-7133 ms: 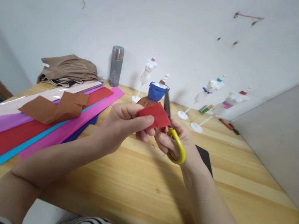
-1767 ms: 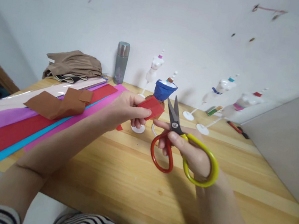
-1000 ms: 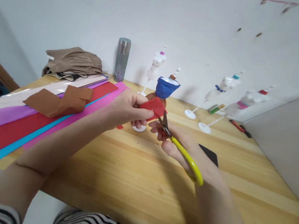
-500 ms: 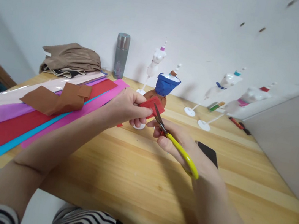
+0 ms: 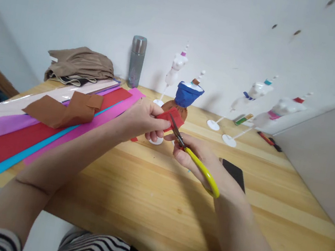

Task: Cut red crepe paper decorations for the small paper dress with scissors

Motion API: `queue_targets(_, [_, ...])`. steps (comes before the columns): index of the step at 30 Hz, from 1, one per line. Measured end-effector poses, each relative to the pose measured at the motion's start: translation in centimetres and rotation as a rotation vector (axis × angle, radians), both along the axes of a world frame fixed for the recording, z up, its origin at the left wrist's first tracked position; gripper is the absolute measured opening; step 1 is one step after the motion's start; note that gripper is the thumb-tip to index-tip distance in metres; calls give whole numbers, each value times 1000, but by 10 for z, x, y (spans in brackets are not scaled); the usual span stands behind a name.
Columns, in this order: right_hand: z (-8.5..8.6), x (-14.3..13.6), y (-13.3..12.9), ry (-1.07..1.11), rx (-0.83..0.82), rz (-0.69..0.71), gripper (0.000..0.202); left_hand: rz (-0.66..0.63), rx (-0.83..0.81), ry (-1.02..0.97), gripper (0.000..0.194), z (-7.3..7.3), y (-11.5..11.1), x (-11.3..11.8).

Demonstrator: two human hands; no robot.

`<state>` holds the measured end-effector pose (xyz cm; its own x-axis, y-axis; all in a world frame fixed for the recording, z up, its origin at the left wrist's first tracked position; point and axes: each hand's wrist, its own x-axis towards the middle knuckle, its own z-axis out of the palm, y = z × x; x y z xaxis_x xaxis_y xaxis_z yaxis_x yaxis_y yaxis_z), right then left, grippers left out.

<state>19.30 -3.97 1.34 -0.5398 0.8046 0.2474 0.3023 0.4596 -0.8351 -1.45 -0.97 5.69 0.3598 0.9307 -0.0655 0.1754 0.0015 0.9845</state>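
Observation:
My left hand (image 5: 146,117) is closed on a small piece of red crepe paper (image 5: 175,117), held up between thumb and fingers. Yellow-handled scissors (image 5: 201,166) are in my right hand (image 5: 196,154), which is closed around them. Their dark blades point up and left and lie over the red paper; whether they cut into it I cannot tell. Just behind stands a white mini dress form in a blue top (image 5: 187,94) and a brown gathered skirt (image 5: 179,108), partly hidden by the paper and my left hand.
Coloured paper strips (image 5: 22,141) and a folded brown paper (image 5: 74,113) lie on the left, near a brown cloth (image 5: 81,65). A flask (image 5: 136,61) stands at the back. More mini dress forms (image 5: 259,92) stand right of centre. A black phone-like object (image 5: 233,174) lies beside my right wrist.
The scissors have shifted slightly left, their tips moving further over the red paper. My left hand keeps its hold, almost still.

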Motion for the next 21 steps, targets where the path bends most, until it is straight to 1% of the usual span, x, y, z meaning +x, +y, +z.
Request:
queue_targets(3, [8,-1,-2,10,-18,13,48,-8,-3,-25,32,0,0,0])
queue_targets(6, [11,7,-1,39,-26,16,52,-18,9,-66,29,-2,2,-1])
queue_targets(7, [10,12,0,38,-25,8,53,-18,16,-84,28,-4,2,-2])
queue_targets(9, [6,23,3,62,-52,-72,51,-63,17,-109,26,-7,4,-3])
queue_targets(12, [-1,32,7,110,-68,-118,49,-129,7,-126,21,-10,5,-6])
queue_targets(14, [-4,29,7,230,-79,-128,49,-166,0,-115,18,-11,5,-7])
queue_targets(17, [-6,17,6,389,-77,-191,53,-212,-6,-64,17,-10,3,-6])
queue_targets(21, [-4,5,2,433,-103,-245,49,-267,-54,34,18,-9,1,-3])
